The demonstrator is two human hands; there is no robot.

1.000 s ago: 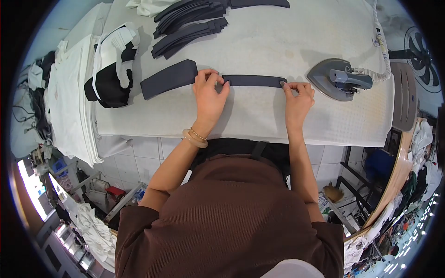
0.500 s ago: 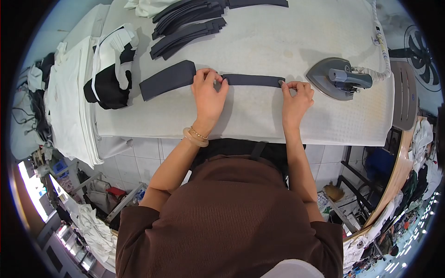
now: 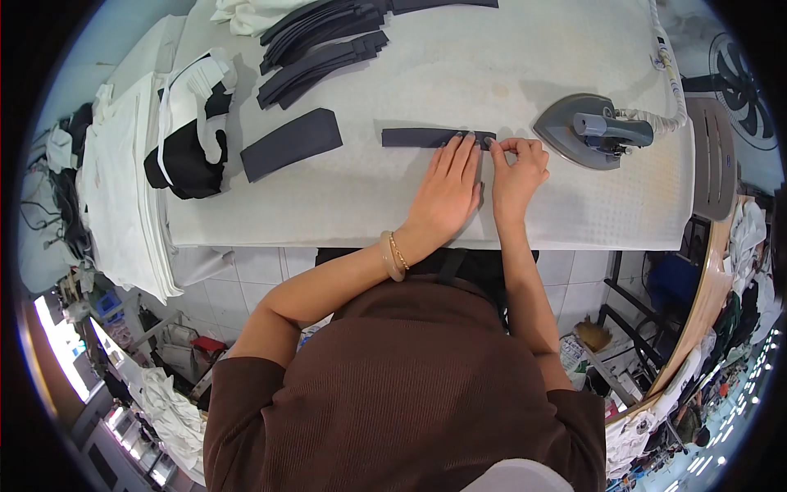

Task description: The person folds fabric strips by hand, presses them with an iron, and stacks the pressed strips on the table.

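Note:
A narrow dark grey fabric strip (image 3: 408, 138) lies crosswise on the pale padded ironing table (image 3: 328, 209). My left hand (image 3: 447, 193) rests on it toward its right end, fingers stretched out and pressed flat on the cloth. At that right end, my right hand (image 3: 518, 182) pinches the strip's edge between thumb and fingertips. To the left lies a wider dark grey fabric piece (image 3: 293, 144), apart from both hands. A steam iron (image 3: 586, 135) sits just right of my right hand, not touched.
Stacked dark grey strips (image 3: 320, 70) lie at the back left. Beside the table's left side are a tied black-and-white fabric bundle (image 3: 197, 135) and piled white cloth (image 3: 123, 184). The iron's hose (image 3: 674, 90) runs up the right side, near a fan (image 3: 738, 90).
My left hand has moved right from the strip's left end and now lies flat near its right end. My right hand stays at the right end. The view has shifted slightly.

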